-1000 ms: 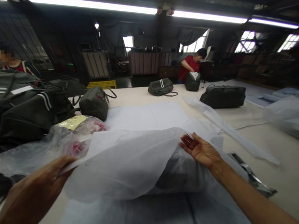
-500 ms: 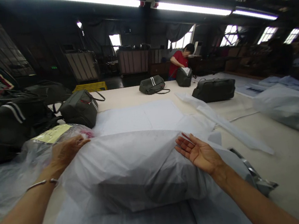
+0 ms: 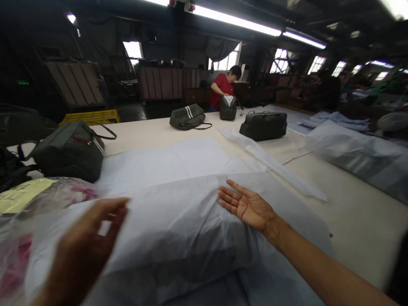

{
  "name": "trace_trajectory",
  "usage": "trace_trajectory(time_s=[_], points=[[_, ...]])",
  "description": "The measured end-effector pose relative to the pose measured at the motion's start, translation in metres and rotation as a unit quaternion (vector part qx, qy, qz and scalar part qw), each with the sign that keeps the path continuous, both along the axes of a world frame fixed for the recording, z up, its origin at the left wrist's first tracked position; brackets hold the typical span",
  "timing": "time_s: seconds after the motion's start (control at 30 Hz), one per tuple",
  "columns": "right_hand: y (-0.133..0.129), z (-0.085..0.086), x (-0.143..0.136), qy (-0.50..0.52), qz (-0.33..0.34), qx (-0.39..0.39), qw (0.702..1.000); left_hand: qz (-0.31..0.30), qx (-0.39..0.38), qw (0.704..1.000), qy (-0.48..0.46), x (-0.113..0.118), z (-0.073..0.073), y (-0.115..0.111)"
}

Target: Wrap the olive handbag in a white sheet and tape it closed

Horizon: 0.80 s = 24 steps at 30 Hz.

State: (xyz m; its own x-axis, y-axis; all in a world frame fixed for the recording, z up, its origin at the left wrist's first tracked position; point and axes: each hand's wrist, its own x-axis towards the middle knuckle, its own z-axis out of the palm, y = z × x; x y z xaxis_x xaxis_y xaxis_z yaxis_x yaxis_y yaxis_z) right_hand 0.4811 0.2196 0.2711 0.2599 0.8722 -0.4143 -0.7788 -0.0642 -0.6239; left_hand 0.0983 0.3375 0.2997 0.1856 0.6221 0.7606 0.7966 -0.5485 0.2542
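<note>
Right now my right hand (image 3: 248, 206) lies palm up with its grip wide, fingers spread, against the right end of the wrapped bundle (image 3: 162, 231), which sits on white sheets on the surface (image 3: 349, 203) just in front of me. My left hand (image 3: 83, 247) hovers over the bundle's left end, blurred, its grip wide and holding nothing. Beside it lies a clear plastic bag (image 3: 5, 239) with red inside. Farther off, 3 dark bags (image 3: 263, 124) rest near a person in red (image 3: 222, 88)
</note>
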Motion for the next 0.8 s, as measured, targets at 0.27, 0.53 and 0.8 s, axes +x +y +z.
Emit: trace_trajectory(time_s=[0.27, 0.53, 0.8], points=[[0.001, -0.001, -0.003, -0.014, 0.004, 0.014, 1.0, -0.398, -0.106, 0.892, 0.189, 0.2, -0.059, -0.124], [0.002, -0.005, -0.004, 0.01, 0.002, 0.024, 1.0, -0.289, -0.133, 0.923, 0.215, 0.238, -0.06, -0.063], [-0.014, 0.014, -0.007, -0.113, -0.056, 0.053, 0.991, -0.27, -0.169, 0.922, 0.222, 0.241, -0.074, -0.053]])
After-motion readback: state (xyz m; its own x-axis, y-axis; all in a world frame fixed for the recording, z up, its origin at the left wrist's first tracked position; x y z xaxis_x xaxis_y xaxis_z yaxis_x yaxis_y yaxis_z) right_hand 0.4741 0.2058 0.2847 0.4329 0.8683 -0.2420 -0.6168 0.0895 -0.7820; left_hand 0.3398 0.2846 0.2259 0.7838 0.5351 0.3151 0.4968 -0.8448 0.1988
